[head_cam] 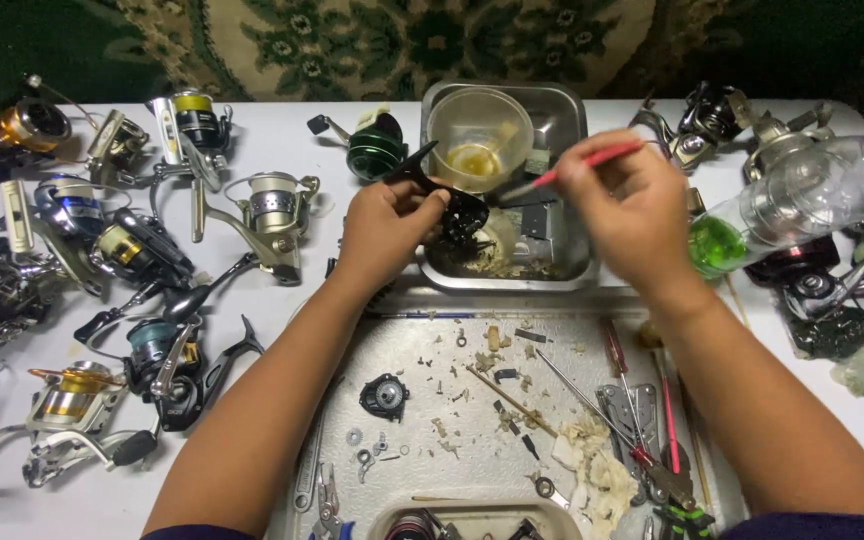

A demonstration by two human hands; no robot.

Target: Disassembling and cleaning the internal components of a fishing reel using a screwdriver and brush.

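Two hands work over the pan (572, 110): left hand (382, 225) fingers pinch a black reel body (457, 212), rigid, greasy-looking, best held by its edges; right hand (627, 205) fingers pinch a light red brush (582, 165).

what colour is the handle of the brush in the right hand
Red or pinkish-red. The brush handle shows best in the head view, above the right hand.

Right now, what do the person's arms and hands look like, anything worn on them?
Both forearms are bare, with no watch, rings or gloves visible. The left hand and the right hand are uncovered. Only at the bottom edge do dark navy short sleeves show on the upper arms.
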